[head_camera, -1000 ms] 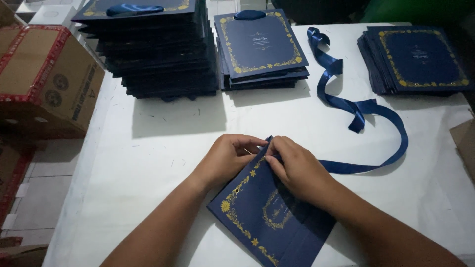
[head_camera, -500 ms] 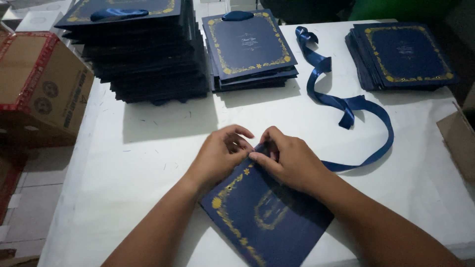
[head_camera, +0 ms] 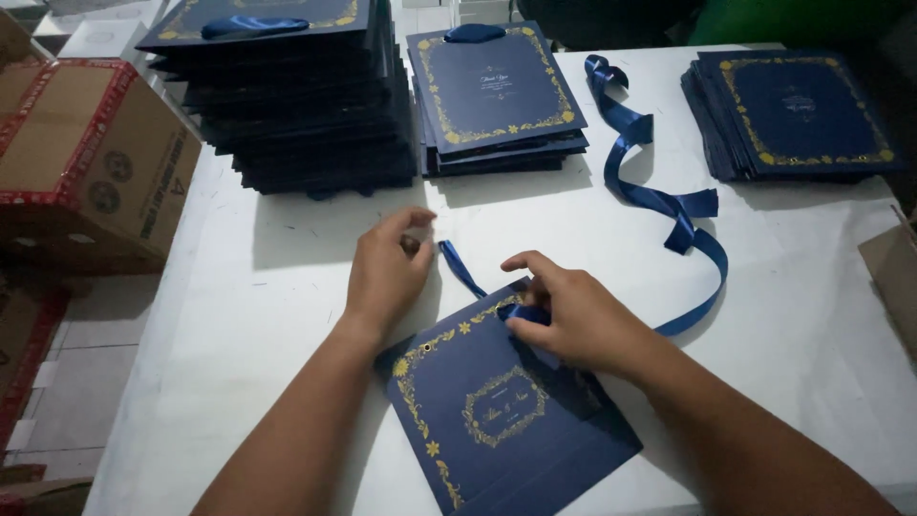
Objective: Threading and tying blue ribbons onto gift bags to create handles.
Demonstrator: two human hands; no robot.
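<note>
**Ribbon end pinched at the top edge of a navy paper bag**

Left hand (head_camera: 387, 272), centre of the frame: thumb and forefinger closed on the free end of the blue ribbon (head_camera: 659, 201), pulled out taut above the bag's top edge. Other fingers loosely curled, wrist over the bag's upper left corner.

Right hand (head_camera: 573, 315), just right of centre: fingertips pinching the ribbon where it meets the bag's top edge, thumb below, forefinger extended toward the left hand. Palm rests on the bag's upper right part.

Navy paper bag (head_camera: 492, 416), flat, gold floral border and gold frame in its middle, lies tilted at lower centre on the white table (head_camera: 287, 315). A small eyelet shows near its top edge.

From under the right hand the ribbon loops right, then runs up in folds to the upper centre of the frame.

Upper left: tall stack of bags (head_camera: 287, 105). Beside it, upper centre: short stack (head_camera: 497, 96). Upper right: another flat stack (head_camera: 798, 115). Far left, off the table: cardboard box (head_camera: 86, 162) with red-patterned tape.
</note>
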